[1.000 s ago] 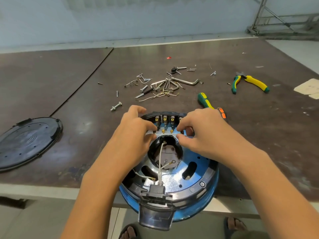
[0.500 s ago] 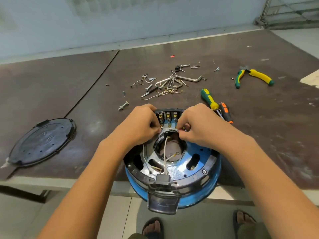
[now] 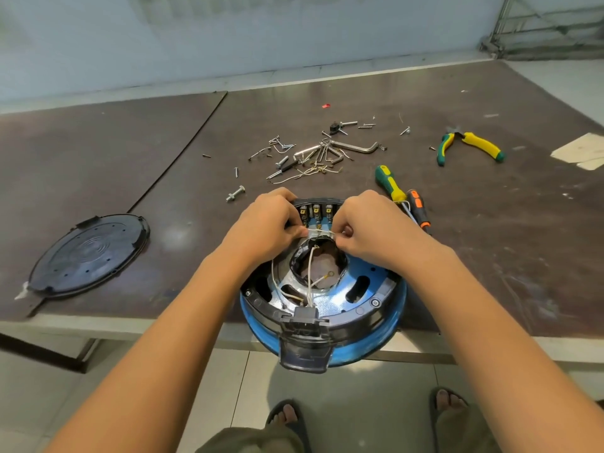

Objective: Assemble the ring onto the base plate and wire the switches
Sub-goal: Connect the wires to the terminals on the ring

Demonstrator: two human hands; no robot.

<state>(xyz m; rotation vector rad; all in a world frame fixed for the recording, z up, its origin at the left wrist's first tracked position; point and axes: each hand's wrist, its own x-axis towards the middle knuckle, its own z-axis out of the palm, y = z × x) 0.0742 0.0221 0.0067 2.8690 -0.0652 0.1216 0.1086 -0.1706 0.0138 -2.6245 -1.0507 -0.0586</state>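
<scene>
My left hand (image 3: 264, 227) and right hand (image 3: 369, 230) pinch one thin white wire (image 3: 322, 231) over the round blue plate (image 3: 366, 348).

The shiny plate sits at the near edge of the scuffed brown table (image 3: 490, 256) and sticks out past it, with the black plastic ring (image 3: 382, 292) on top. Both hands are curled, knuckles up, and hold the wire straight between them, just in front of three little switches (image 3: 316, 210) in a row. One flat round lid (image 3: 88, 253) lies near the left edge. Two screwdrivers (image 3: 389, 184) and one pair of pliers (image 3: 470, 147) lie further right.

Left hand (image 3: 264, 223) and right hand (image 3: 369, 227) are bare; the person wears olive-brown trousers (image 3: 248, 440) and dark sandals (image 3: 302, 431).
</scene>
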